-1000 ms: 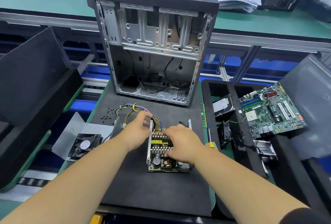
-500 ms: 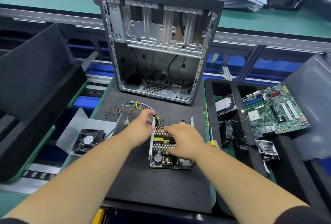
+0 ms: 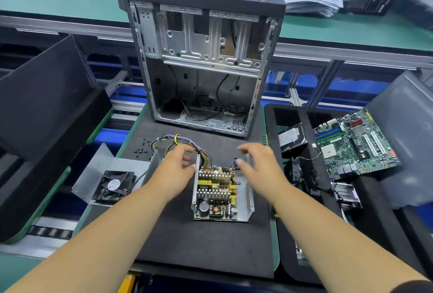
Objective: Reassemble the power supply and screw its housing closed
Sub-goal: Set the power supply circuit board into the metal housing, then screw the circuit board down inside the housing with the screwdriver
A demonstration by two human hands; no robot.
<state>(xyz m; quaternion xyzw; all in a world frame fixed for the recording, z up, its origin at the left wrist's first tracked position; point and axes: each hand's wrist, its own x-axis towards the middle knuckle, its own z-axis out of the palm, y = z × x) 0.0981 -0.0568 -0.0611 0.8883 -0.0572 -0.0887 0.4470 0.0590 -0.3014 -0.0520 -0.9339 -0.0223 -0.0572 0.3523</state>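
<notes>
The power supply (image 3: 218, 195) lies open on the black mat (image 3: 199, 246), its circuit board with heat sinks and capacitors sitting in the metal base housing. Its coloured wire bundle (image 3: 174, 140) loops away at the far left. My left hand (image 3: 174, 172) hovers at the housing's left wall, fingers loosely curled and holding nothing. My right hand (image 3: 260, 168) hovers over the far right corner, fingers spread and empty. The housing cover (image 3: 126, 166) with its black fan (image 3: 113, 185) lies to the left. Several small black screws (image 3: 140, 149) lie on the mat.
An open computer case (image 3: 206, 58) stands upright at the mat's far edge. To the right, a black foam tray (image 3: 271, 128) holds a hard drive (image 3: 293, 138), a motherboard (image 3: 353, 145) and a heat sink (image 3: 346, 195). Black foam (image 3: 44, 114) rises at the left.
My right hand has lifted off the circuit board and moved to the far right corner. My left hand has let go of the housing's left wall and opened its fingers.
</notes>
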